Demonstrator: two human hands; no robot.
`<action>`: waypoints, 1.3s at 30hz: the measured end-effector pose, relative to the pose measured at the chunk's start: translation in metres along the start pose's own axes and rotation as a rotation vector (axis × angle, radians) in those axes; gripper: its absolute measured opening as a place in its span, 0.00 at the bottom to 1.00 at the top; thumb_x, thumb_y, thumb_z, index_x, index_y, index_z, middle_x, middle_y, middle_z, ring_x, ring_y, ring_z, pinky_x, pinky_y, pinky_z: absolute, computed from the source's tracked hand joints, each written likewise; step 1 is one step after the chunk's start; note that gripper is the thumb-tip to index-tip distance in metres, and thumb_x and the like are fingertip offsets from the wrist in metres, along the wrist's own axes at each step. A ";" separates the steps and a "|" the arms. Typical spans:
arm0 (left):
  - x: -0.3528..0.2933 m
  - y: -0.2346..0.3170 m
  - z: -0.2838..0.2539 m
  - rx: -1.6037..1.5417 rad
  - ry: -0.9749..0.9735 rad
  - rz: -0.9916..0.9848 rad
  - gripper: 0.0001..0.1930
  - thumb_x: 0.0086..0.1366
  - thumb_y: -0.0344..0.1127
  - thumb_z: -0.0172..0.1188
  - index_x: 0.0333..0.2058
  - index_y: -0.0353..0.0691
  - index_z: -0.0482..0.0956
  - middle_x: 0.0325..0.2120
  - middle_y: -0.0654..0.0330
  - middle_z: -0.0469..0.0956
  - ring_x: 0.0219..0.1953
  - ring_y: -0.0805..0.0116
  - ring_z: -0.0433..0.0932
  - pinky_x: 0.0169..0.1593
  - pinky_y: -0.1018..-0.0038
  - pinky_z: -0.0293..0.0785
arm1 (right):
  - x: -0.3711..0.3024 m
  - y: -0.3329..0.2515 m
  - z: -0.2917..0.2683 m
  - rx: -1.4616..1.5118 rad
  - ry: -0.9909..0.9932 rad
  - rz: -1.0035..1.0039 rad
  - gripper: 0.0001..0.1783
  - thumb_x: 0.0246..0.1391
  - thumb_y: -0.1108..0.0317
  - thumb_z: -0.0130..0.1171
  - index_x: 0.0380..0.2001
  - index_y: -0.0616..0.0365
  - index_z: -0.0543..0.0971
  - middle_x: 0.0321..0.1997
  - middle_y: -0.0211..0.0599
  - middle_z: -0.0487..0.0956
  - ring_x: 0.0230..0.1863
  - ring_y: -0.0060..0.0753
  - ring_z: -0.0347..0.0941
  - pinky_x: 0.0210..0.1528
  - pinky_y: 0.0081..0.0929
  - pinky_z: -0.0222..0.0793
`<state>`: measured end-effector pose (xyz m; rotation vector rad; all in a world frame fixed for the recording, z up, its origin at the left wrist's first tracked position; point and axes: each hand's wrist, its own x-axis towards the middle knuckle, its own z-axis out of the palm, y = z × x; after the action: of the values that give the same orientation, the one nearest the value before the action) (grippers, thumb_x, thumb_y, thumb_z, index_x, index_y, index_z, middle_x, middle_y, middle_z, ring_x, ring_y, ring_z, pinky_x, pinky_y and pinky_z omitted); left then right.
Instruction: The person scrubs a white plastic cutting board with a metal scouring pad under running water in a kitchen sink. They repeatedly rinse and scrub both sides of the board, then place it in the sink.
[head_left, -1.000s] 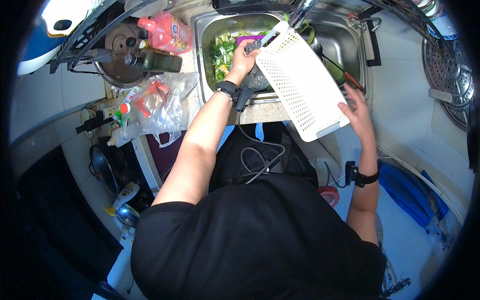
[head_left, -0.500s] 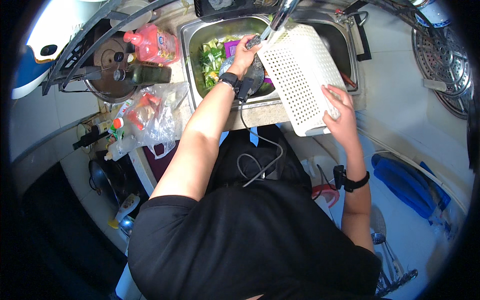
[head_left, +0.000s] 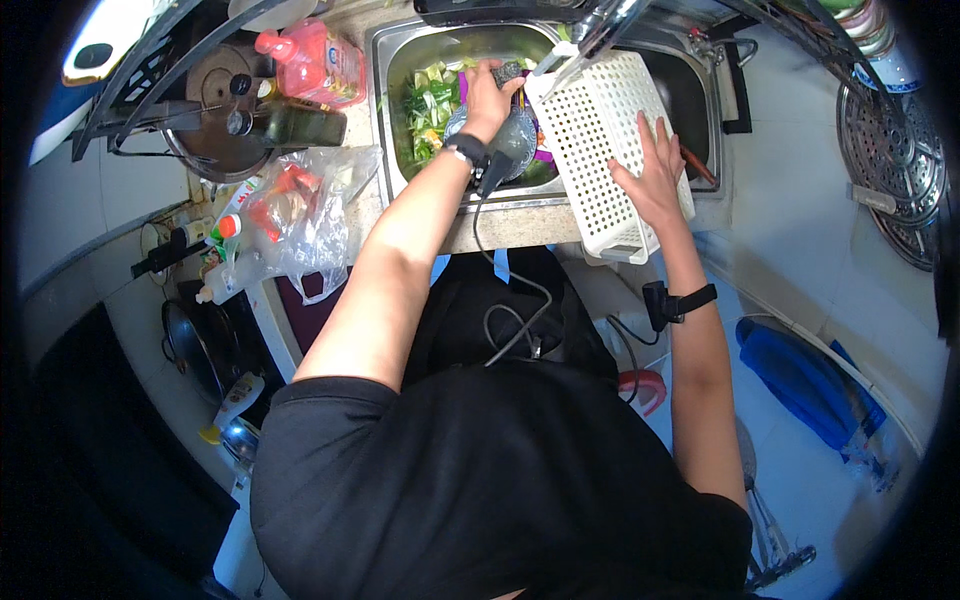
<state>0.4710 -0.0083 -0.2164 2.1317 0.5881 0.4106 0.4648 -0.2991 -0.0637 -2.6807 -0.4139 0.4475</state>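
My left hand (head_left: pixel 487 105) is over the left sink basin, its fingers closed around a dark grey, mottled scouring pad (head_left: pixel 508 73). Under that hand a glass bowl (head_left: pixel 515 140) sits among chopped green vegetables (head_left: pixel 430 108) and purple pieces. A white perforated plastic basket (head_left: pixel 590 150) leans across the right side of the sink, and its near end juts over the counter edge. My right hand (head_left: pixel 652 180) lies on the basket's side with its fingers spread. The basket's far end is close to the faucet (head_left: pixel 610 25).
The double steel sink (head_left: pixel 378 100) has a dark right basin (head_left: pixel 680 95). Left of it stand a pink pump bottle (head_left: pixel 320 65), a dark green bottle (head_left: pixel 300 125) and a clear plastic bag (head_left: pixel 325 200). A black rack (head_left: pixel 130 115) overhangs the left; perforated metal lids (head_left: pixel 890 160) hang on the right wall.
My right hand has shifted up from the basket's near corner to its side, fingers more spread. The basket has tilted and settled slightly. My left hand has dropped lower toward the basin with the scouring pad.
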 end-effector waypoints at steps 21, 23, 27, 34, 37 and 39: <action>-0.089 0.064 0.014 -0.121 -0.840 0.607 0.17 0.71 0.33 0.49 0.55 0.35 0.76 0.51 0.45 0.77 0.54 0.47 0.75 0.57 0.60 0.73 | -0.007 -0.013 0.017 -0.048 0.130 -0.014 0.56 0.45 0.46 0.67 0.76 0.33 0.52 0.80 0.54 0.43 0.79 0.68 0.30 0.73 0.74 0.23; -0.075 0.063 0.009 -0.030 -0.923 0.598 0.20 0.67 0.30 0.53 0.57 0.38 0.76 0.54 0.47 0.77 0.55 0.49 0.76 0.58 0.62 0.74 | -0.011 -0.016 0.020 -0.071 0.175 -0.041 0.56 0.44 0.46 0.68 0.76 0.34 0.53 0.80 0.54 0.43 0.79 0.68 0.30 0.73 0.74 0.23; -0.068 0.055 0.015 0.160 -0.247 0.788 0.19 0.62 0.25 0.55 0.53 0.37 0.79 0.51 0.47 0.79 0.53 0.47 0.77 0.59 0.61 0.74 | -0.012 -0.016 0.020 -0.075 0.184 -0.042 0.56 0.44 0.45 0.68 0.76 0.33 0.53 0.80 0.54 0.43 0.79 0.67 0.29 0.73 0.74 0.23; -0.066 0.062 0.017 -0.052 -0.791 0.677 0.12 0.66 0.28 0.54 0.46 0.37 0.81 0.50 0.48 0.80 0.51 0.54 0.80 0.57 0.66 0.76 | -0.009 -0.009 0.020 -0.090 0.158 -0.042 0.56 0.46 0.43 0.67 0.76 0.33 0.52 0.80 0.54 0.42 0.80 0.67 0.28 0.74 0.72 0.22; -0.049 0.056 0.019 -0.043 -0.362 0.524 0.13 0.65 0.28 0.54 0.48 0.36 0.80 0.47 0.46 0.80 0.49 0.51 0.80 0.54 0.65 0.76 | -0.009 -0.009 0.021 -0.047 0.172 -0.038 0.56 0.45 0.44 0.67 0.76 0.34 0.54 0.80 0.55 0.43 0.80 0.67 0.28 0.74 0.72 0.22; -0.054 0.052 0.021 0.123 -0.408 0.662 0.14 0.64 0.28 0.55 0.48 0.36 0.80 0.47 0.45 0.79 0.50 0.51 0.80 0.54 0.65 0.76 | -0.008 -0.010 0.020 -0.050 0.157 -0.030 0.56 0.44 0.44 0.68 0.76 0.35 0.54 0.80 0.55 0.43 0.80 0.67 0.29 0.73 0.73 0.21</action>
<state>0.4498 -0.0783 -0.1906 2.4040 -0.3477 0.2785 0.4482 -0.2867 -0.0756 -2.7299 -0.4233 0.2187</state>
